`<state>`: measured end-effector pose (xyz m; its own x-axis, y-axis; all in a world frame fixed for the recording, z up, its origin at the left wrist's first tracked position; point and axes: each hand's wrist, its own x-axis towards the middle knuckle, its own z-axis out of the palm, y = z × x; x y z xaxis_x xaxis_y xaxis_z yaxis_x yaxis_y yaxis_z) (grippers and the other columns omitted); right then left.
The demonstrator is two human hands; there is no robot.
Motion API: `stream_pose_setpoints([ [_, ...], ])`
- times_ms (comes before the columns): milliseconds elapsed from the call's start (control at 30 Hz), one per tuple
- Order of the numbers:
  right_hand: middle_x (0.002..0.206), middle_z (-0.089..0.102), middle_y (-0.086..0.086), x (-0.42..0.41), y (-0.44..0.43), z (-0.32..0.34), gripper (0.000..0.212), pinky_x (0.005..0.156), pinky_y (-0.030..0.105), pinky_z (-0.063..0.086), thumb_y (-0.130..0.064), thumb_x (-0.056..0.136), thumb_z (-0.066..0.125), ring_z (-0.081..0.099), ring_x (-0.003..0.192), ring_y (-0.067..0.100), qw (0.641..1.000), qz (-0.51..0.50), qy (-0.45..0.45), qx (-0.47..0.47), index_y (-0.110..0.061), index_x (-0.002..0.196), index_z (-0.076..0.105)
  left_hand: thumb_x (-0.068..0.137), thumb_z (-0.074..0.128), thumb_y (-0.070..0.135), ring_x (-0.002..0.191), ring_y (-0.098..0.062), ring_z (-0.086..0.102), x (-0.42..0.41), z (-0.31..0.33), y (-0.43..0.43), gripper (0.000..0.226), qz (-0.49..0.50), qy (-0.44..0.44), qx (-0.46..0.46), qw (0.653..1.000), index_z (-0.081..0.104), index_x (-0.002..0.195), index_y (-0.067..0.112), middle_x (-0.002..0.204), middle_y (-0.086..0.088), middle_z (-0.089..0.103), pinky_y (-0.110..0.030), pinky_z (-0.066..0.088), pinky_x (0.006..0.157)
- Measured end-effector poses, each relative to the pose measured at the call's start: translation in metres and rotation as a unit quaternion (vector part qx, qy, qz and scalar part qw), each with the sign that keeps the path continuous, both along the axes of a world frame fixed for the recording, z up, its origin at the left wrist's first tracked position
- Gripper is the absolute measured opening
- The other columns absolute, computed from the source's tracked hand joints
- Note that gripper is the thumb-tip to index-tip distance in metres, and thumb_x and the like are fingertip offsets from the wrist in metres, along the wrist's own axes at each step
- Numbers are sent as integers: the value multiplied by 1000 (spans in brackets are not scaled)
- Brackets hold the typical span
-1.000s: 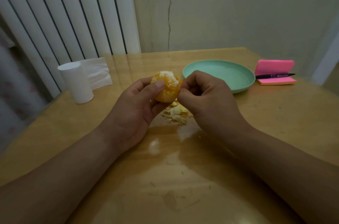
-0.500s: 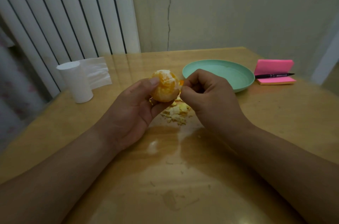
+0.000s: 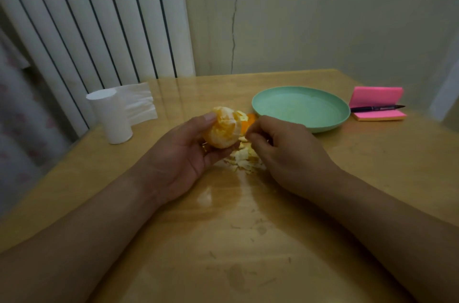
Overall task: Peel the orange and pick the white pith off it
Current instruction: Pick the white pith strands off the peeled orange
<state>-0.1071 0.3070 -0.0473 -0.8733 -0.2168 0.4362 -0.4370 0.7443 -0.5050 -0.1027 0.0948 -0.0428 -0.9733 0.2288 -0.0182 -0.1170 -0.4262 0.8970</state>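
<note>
My left hand (image 3: 183,153) grips the peeled orange (image 3: 223,129) from below and the side, thumb on its upper left. White pith streaks show on the fruit's top. My right hand (image 3: 283,151) is just to the right of the orange, fingers curled with thumb and forefinger pinched together near the fruit; what they pinch is too small to see. A heap of peel and pith scraps (image 3: 244,157) lies on the wooden table (image 3: 248,240) under and between the hands. An orange piece of peel (image 3: 249,120) shows behind the fruit.
An empty green plate (image 3: 300,109) sits just beyond my right hand. A pink sticky-note pad (image 3: 376,97) with a black pen (image 3: 376,108) lies at the far right. A white tissue roll (image 3: 111,116) and loose tissue (image 3: 139,101) stand at the left by the radiator.
My left hand has turned the orange slightly. My right hand has drawn down and away from the fruit toward the scrap heap.
</note>
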Motion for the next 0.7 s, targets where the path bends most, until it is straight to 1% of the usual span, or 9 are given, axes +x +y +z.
stream_pose_setpoints([
  [67,89,67,-12,0,0,1,18,75,44,55,-41,106,57,61,82,11,1000,0,4,22,-31,103,72,99,64,24,125,-37,67,-2,-2,-2,49,2,8,-2,1000,61,140,-3,140,-26,66,-37,64,92],
  [133,99,65,-14,-1,0,1,11,83,40,54,-34,102,63,60,93,9,1000,7,21,22,-33,108,73,98,64,22,134,-38,63,-3,-3,-2,50,8,18,-19,1000,60,141,-3,142,-25,65,-40,61,100],
  [200,101,63,-14,0,0,1,9,85,35,52,-31,99,68,58,97,7,999,10,40,-5,-32,107,71,98,65,22,134,-36,63,-4,-3,-2,48,10,29,-37,999,62,140,1,140,-22,68,-41,59,105],
  [233,98,62,-14,0,-1,2,5,83,34,51,-33,99,69,57,96,7,998,11,49,-26,-31,103,71,98,65,21,132,-34,65,-4,-3,-2,47,10,36,-44,998,62,140,2,138,-20,69,-41,59,105],
  [300,93,61,-14,3,-2,4,7,77,30,48,-36,99,70,57,91,6,995,20,66,-68,-29,98,71,99,65,20,127,-30,68,-3,-2,-2,46,12,49,-56,997,62,141,4,136,-17,71,-37,60,101],
  [367,92,62,-15,7,-4,6,9,75,26,48,-37,98,71,58,91,5,992,32,75,-92,-28,99,70,98,65,18,123,-27,71,-2,-1,-1,45,19,56,-62,996,62,141,5,133,-15,73,-34,61,96],
  [567,91,63,-15,10,-7,5,14,72,23,47,-40,95,75,58,87,5,993,36,88,-74,-27,100,71,87,76,17,117,-27,74,0,-1,2,54,52,78,-81,992,62,139,10,125,-12,76,-31,61,90],
  [633,90,64,-15,10,-6,5,14,72,22,47,-40,96,75,59,87,4,994,30,81,-71,-27,100,72,83,79,19,113,-26,76,1,-1,3,56,65,93,-101,988,63,136,11,120,-9,78,-31,61,89],
  [700,89,64,-16,10,-6,5,13,71,21,47,-41,96,73,59,87,3,995,26,76,-65,-28,100,73,79,83,25,113,-25,75,2,-2,3,59,79,112,-139,981,64,135,14,119,-6,77,-33,61,91],
])
